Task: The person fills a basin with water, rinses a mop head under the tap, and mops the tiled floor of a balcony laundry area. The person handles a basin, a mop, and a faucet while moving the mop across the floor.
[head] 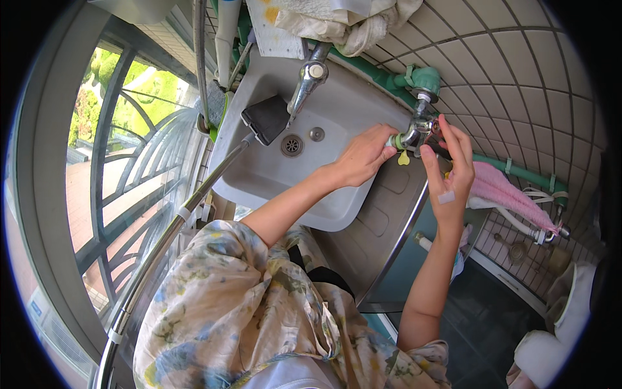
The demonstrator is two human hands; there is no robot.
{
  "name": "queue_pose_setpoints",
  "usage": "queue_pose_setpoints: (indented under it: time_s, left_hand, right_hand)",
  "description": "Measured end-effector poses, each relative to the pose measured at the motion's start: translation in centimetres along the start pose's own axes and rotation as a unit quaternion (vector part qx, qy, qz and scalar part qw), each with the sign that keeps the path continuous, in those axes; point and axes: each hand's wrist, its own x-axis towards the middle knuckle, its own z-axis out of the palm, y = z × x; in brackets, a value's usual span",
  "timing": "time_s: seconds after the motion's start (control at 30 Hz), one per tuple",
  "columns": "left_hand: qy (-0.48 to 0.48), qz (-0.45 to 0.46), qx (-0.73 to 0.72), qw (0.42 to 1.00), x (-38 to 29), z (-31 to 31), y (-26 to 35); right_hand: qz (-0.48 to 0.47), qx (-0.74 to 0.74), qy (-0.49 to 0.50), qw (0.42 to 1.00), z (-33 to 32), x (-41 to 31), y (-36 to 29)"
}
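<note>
A chrome wall tap (414,133) stands out from the tiled wall over the right side of the sink. My left hand (367,154) grips the green and white fitting (396,141) at its spout end. My right hand (452,163), with a small plaster on its back, has thumb and fingers around the tap's red-marked handle (434,127). A yellow tab (404,158) hangs just below the fitting. Under my left arm is a grey sink basin (335,209). In it rests a flat black head (266,119) on a steel pole (194,197).
A second chrome tap (311,73) reaches over the basin from the back. White cloths (350,24) lie behind it. Green pipes (379,73) run along the wall. A pink towel (510,194) hangs at right. To the left is a barred window (116,146).
</note>
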Motion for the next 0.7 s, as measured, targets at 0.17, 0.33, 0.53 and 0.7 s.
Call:
queue_pose_setpoints:
  time_s: [0.17, 0.33, 0.53, 0.7]
  left_hand:
    - [0.000, 0.009, -0.012, 1.000, 0.1, 0.3, -0.8]
    - [0.006, 0.053, -0.023, 0.998, 0.5, 0.8, -1.9]
    - [0.029, 0.026, -0.093, 0.995, 0.3, 1.5, -1.0]
    - [-0.011, -0.079, -0.239, 0.968, -0.2, 2.2, -0.8]
  right_hand:
    - [0.007, 0.001, -0.010, 1.000, -0.1, 0.1, 0.1]
    - [0.005, 0.010, -0.019, 1.000, -0.2, 0.3, 0.4]
    - [-0.003, 0.012, -0.025, 1.000, -0.3, 0.4, 0.8]
    - [-0.006, 0.020, -0.032, 0.999, -0.3, 0.5, 0.9]
